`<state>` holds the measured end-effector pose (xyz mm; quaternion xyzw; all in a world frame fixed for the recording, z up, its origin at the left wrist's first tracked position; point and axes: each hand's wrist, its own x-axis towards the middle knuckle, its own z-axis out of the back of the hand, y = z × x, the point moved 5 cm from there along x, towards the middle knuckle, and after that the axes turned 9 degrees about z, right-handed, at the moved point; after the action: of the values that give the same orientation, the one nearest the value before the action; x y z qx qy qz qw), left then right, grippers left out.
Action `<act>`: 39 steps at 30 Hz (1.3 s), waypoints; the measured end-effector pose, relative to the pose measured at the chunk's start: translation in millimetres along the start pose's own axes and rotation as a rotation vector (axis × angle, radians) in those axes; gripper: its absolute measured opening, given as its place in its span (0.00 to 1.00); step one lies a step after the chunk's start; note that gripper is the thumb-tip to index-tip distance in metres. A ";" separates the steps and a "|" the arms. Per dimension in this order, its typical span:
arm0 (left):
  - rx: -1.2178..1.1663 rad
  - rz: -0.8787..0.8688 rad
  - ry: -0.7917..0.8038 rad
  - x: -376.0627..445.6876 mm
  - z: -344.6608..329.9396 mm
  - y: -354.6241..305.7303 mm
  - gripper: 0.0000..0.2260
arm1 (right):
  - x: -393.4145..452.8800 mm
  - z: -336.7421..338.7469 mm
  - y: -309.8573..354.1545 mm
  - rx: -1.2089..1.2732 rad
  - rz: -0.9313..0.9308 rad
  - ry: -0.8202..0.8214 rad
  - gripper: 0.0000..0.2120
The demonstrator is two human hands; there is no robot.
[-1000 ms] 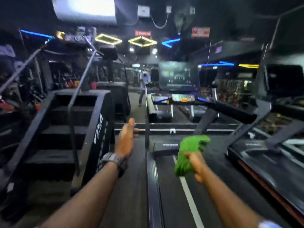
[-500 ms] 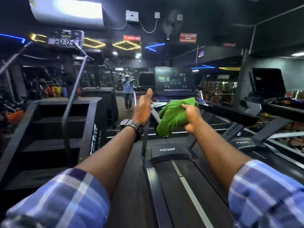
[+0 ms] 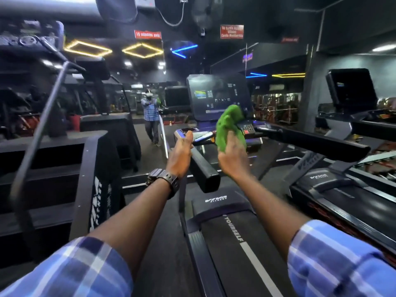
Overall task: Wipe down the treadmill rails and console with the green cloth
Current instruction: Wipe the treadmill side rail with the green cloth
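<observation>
While the right hand grips the bunched green cloth, its fingers are clamped around the lower end.
Cloth is raised before the black treadmill console; left hand, fingers straight and together, hovers beside the black padded left rail.

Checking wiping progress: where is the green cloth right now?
In the head view the green cloth is bunched in the right hand, raised centre-frame before the treadmill console, right of the open left hand.
</observation>
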<state>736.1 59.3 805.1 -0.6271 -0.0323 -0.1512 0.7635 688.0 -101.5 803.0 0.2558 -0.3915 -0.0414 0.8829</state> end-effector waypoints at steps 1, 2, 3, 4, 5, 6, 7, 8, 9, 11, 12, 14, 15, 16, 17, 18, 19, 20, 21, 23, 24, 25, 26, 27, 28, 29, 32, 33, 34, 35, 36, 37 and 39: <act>0.009 -0.007 0.002 15.8 -2.8 6.6 0.34 | 5.8 -27.6 -4.5 -0.146 0.079 0.131 0.32; 0.024 -0.018 -0.002 30.2 -4.3 14.2 0.32 | 7.2 -57.9 -10.4 -0.258 0.128 0.307 0.34; 0.046 -0.029 -0.019 43.4 -4.3 22.9 0.28 | 4.8 -87.0 -17.5 -0.336 0.151 0.494 0.35; 0.080 -0.039 -0.045 54.7 -3.9 31.9 0.24 | -1.4 -108.4 -23.7 -0.392 0.167 0.629 0.36; 0.119 -0.045 -0.063 70.2 -3.5 42.4 0.21 | -2.8 -126.5 -29.8 -0.442 0.184 0.677 0.36; 0.155 -0.052 -0.070 86.9 -3.4 51.8 0.18 | 0.6 -138.5 -33.4 -0.486 0.200 0.648 0.33; 0.174 -0.056 -0.062 104.6 -4.5 61.0 0.17 | 7.3 -147.1 -35.7 -0.527 0.210 0.594 0.27; 0.187 -0.059 -0.041 124.0 -6.5 69.4 0.17 | 15.6 -154.3 -39.0 -0.558 0.189 0.565 0.22; 0.201 -0.064 -0.015 140.1 -8.9 75.5 0.17 | 22.2 -158.9 -41.9 -0.561 0.144 0.565 0.20; 0.207 -0.083 0.050 175.6 -15.5 85.3 0.20 | 37.1 -173.4 -48.6 -0.558 0.029 0.622 0.25; 0.208 -0.091 0.099 193.3 -21.4 90.3 0.21 | 44.3 -179.7 -49.6 -0.585 -0.005 0.647 0.28; 0.218 -0.086 0.227 225.9 -37.2 104.5 0.23 | 58.1 -192.5 -50.8 -0.639 -0.015 0.634 0.30; 0.231 -0.079 0.302 240.9 -43.9 113.9 0.24 | 65.6 -201.2 -51.4 -0.657 -0.020 0.605 0.28; 0.252 -0.078 0.374 254.1 -49.4 123.7 0.25 | 72.6 -210.1 -51.2 -0.678 -0.032 0.570 0.26; 0.277 -0.092 0.433 265.2 -53.8 133.2 0.25 | 79.6 -219.3 -52.4 -0.704 -0.046 0.538 0.24; 0.304 -0.116 0.468 274.8 -56.8 141.7 0.25 | 84.9 -227.2 -52.1 -0.734 -0.052 0.517 0.21; 0.314 -0.141 0.478 279.9 -56.7 145.7 0.25 | 88.0 -232.6 -51.0 -0.768 -0.034 0.502 0.20; 0.305 -0.157 0.483 284.6 -55.2 149.2 0.25 | 88.5 -238.1 -48.8 -0.806 -0.003 0.496 0.20; 0.291 -0.173 0.486 288.6 -52.2 150.4 0.25 | 88.7 -242.0 -45.4 -0.843 0.047 0.503 0.19; 0.302 -0.211 0.501 292.7 -46.8 151.9 0.25 | 79.4 -241.3 -34.8 -0.935 0.151 0.566 0.18; 0.324 -0.238 0.504 295.4 -45.0 150.8 0.25 | 72.0 -238.2 -30.8 -0.978 0.211 0.615 0.17; 0.345 -0.268 0.510 296.3 -44.1 149.8 0.25 | 60.8 -234.8 -29.1 -1.022 0.272 0.686 0.18; 0.371 -0.302 0.510 296.9 -42.9 149.8 0.25 | 47.6 -228.8 -27.5 -1.053 0.329 0.768 0.18; 0.400 -0.336 0.511 296.9 -40.7 150.2 0.25 | 35.2 -221.1 -24.9 -1.064 0.372 0.844 0.18; 0.430 -0.362 0.522 296.5 -40.3 151.8 0.25 | 24.1 -212.0 -22.6 -1.057 0.398 0.892 0.19; 0.458 -0.383 0.538 293.9 -40.5 151.6 0.25 | 16.6 -201.3 -22.2 -1.032 0.416 0.895 0.21; 0.509 -0.426 0.568 290.2 -39.8 153.5 0.28 | 25.5 -189.6 -30.2 -0.986 0.300 0.798 0.27; 0.511 -0.443 0.571 290.1 -40.3 155.1 0.27 | 36.8 -194.9 -31.6 -0.986 0.212 0.741 0.29; 0.504 -0.452 0.572 289.3 -41.0 158.1 0.27 | 48.3 -204.9 -32.1 -1.003 0.143 0.675 0.31; 0.496 -0.458 0.568 291.6 -40.0 161.2 0.27 | 58.7 -218.8 -31.1 -1.033 0.104 0.625 0.32; 0.491 -0.460 0.565 294.7 -39.3 164.0 0.28 | 66.2 -233.0 -29.2 -1.068 0.095 0.601 0.31; 0.487 -0.457 0.565 296.6 -39.2 165.3 0.30 | 69.3 -243.4 -26.4 -1.123 0.116 0.605 0.28; 0.490 -0.438 0.575 301.9 -38.6 167.6 0.34 | 62.9 -253.1 -26.0 -1.222 0.227 0.692 0.22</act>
<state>1063.7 -7.3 710.2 -0.3382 0.0144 -0.4660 0.8175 915.1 -35.0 690.1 -0.3290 -0.0195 -0.0778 0.9409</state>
